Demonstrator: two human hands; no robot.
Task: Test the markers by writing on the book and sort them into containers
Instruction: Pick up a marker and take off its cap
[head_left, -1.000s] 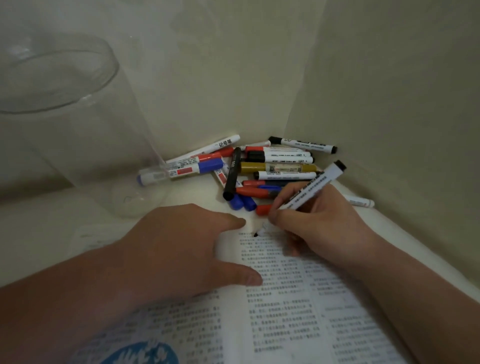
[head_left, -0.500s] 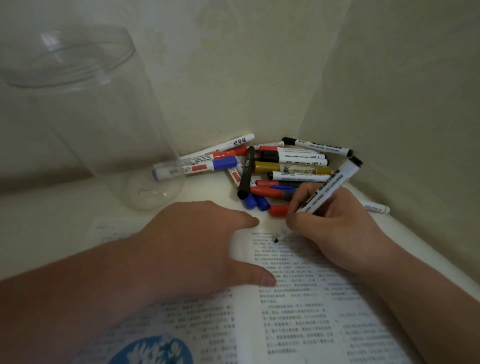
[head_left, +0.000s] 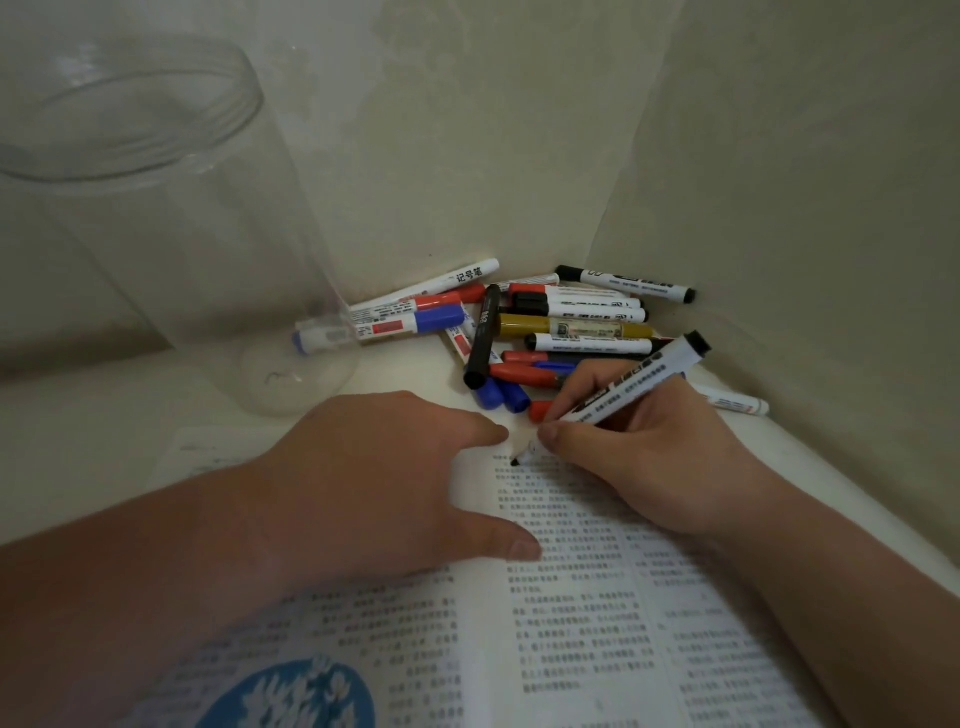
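Against the left wall a clear jar (head_left: 156, 234) stands open-mouthed, ready for sorted pens. Next, the left hand (head_left: 384, 478) lies spread flat, pinning the book (head_left: 571, 623); the right hand (head_left: 649, 457) pinches a black marker (head_left: 639, 380), nib on the page, near the unsorted marker pile (head_left: 571, 328).

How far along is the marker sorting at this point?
Done: nothing apparent; the clear container seems to hold no markers. In hand: right hand grips a white marker, tip on the book, left hand pressing the page. Left: the pile in the corner.
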